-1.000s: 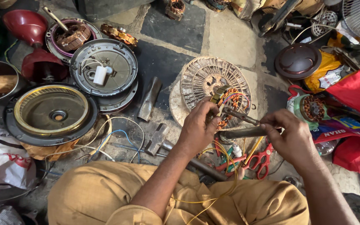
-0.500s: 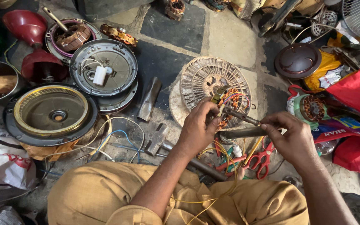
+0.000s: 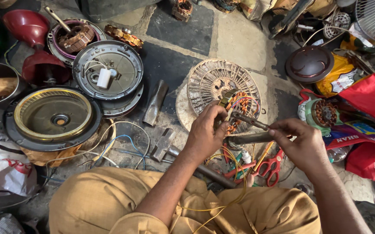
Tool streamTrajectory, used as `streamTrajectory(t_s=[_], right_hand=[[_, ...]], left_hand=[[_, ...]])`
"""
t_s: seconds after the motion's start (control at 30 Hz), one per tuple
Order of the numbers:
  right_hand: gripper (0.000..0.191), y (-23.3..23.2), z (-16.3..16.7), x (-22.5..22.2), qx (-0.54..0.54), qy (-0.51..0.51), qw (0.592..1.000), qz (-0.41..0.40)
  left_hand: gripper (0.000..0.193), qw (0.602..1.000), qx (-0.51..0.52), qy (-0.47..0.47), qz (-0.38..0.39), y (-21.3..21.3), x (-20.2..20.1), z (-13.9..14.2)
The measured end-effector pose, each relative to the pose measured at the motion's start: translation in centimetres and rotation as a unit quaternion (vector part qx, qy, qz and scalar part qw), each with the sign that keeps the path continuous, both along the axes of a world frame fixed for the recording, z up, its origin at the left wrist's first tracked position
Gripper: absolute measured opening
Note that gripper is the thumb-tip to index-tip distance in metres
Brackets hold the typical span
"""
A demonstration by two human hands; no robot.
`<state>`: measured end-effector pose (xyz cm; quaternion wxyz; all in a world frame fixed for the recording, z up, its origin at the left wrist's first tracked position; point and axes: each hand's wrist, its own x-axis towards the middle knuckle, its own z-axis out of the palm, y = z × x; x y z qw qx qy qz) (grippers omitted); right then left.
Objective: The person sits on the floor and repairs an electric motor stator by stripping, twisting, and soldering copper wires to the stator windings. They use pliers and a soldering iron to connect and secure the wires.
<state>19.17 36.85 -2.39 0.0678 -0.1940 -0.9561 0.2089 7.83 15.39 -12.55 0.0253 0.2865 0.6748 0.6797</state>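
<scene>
Copper coil part [image 3: 233, 110] at frame middle gripped by left hand [image 3: 204, 134]; right hand [image 3: 302, 145] fingers pinch metal rod [image 3: 250, 121]. Wires loose, work unfinished.

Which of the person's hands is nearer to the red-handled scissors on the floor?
Right. The right hand is just above the red-handled scissors; the left hand is farther off to their left, at the wound coil.

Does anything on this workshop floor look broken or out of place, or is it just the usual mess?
Mostly working clutter. The motor winding under the left hand looks odd: coloured wires and copper coils spill loose from it. The right hand holds a thin metal tool against it. Loose wires trail across the floor, and a hammer lies among them.
</scene>
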Motion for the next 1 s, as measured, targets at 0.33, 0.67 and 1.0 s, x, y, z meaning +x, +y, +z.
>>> streamTrajectory(t_s=[0.33,0.67,1.0], right_hand=[[0.022,0.2,0.2,-0.3,0.014,0.013,1.0,0.018],[0.031,0.5,0.1,-0.3,-0.008,0.029,0.999,0.044],[0.021,-1.3,1.1,-1.7,0.011,0.026,0.996,0.085]], left_hand=[[0.035,1.0,0.0,0.022,0.015,0.0,0.1,0.1],[0.044,0.994,-0.015,0.102,0.043,-0.1,0.1,0.8],[0.032,0.971,-0.226,0.055,0.049,1.2,-0.4,2.6]])
